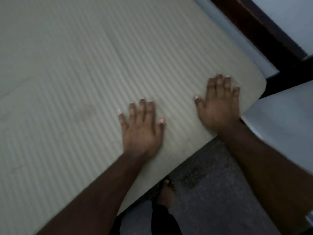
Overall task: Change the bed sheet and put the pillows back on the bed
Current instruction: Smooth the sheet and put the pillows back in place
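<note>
We press both flat palms on the bare mattress point(84, 73), gripping nothing. Its corner lies at two o'clock, just beyond our right hand point(218, 104); our left hand point(141, 126) rests farther in. The long axis runs toward ten o'clock.

left hand point(141, 128): bare, no rings, no watch; short nails with pale tips
right hand point(218, 106): bare, same short pale-tipped nails, nothing on the wrist
forearms: both bare to the frame edge, no sleeves in view
leg point(165, 219): dark trouser leg, black or near it
foot point(166, 190): looks bare; frame too dim and blurred to confirm footwear
</note>
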`<move>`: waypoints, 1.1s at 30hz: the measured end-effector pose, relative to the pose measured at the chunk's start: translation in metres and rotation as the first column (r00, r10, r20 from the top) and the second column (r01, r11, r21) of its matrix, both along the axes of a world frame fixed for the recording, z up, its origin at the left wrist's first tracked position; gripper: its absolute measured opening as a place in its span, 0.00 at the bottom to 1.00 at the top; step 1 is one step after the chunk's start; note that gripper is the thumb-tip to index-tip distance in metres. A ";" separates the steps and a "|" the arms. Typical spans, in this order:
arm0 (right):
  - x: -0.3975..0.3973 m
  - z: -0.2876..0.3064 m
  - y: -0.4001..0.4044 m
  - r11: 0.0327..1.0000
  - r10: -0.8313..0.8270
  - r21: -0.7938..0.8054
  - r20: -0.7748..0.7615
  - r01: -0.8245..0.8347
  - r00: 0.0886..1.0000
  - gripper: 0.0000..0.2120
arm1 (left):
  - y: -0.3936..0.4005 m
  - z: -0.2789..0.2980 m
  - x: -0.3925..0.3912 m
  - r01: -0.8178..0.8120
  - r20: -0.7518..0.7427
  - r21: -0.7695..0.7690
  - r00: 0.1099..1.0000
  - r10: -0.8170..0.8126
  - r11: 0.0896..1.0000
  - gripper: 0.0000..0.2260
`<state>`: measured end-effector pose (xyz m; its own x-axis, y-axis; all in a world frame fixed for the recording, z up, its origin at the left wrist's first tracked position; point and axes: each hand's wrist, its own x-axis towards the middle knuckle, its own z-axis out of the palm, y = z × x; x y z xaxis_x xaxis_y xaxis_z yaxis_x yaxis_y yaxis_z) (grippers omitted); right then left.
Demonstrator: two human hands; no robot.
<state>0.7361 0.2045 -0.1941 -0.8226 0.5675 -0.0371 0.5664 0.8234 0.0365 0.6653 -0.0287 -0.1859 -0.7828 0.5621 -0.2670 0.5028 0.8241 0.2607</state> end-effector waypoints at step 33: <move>-0.210 -0.021 0.088 0.982 0.186 -0.036 0.078 -0.184 0.979 0.36 | 0.106 -0.016 -0.231 0.113 0.031 0.006 0.993 -0.113 0.994 0.32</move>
